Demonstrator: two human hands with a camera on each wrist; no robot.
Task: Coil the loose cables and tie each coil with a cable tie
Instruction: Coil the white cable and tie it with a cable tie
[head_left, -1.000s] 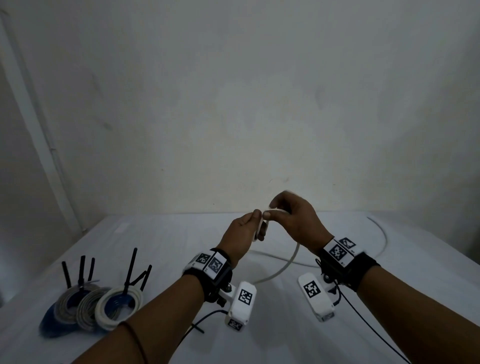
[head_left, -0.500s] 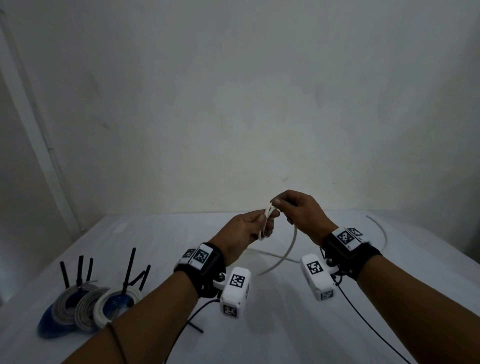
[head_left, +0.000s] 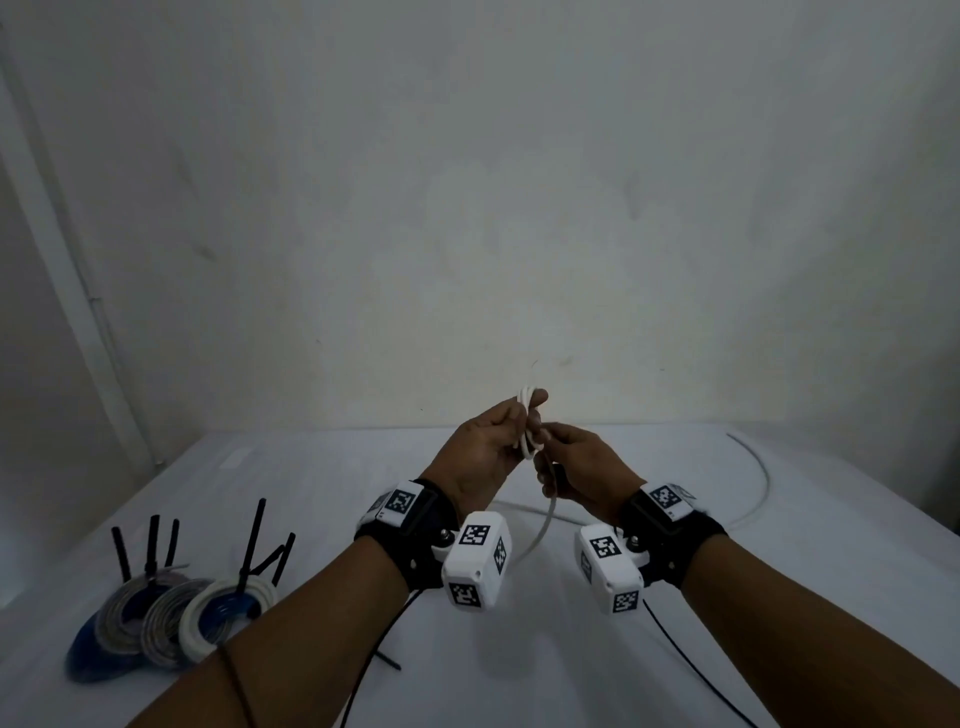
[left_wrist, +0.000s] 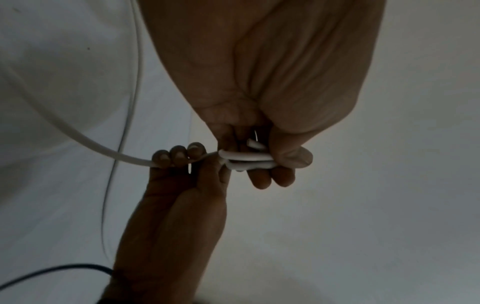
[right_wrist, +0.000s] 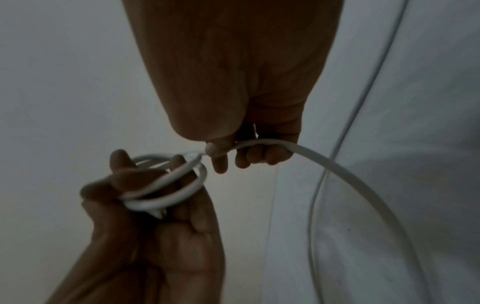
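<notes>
gripping small loops of white cable (head_left: 527, 422) above the desk (head_left: 571, 649), the left hand (head_left: 485, 452); right hand (head_left: 582, 470) fingers pinch the strand beside them.

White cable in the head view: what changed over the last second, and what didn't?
The left hand rose slightly and now grips a small white cable coil of a few loops. The right hand dropped from above the coil to beside it, feeding the white cable through pinched fingers. Neither hand let go. The tied coils at left and the cable's slack on the table stayed put.
</notes>
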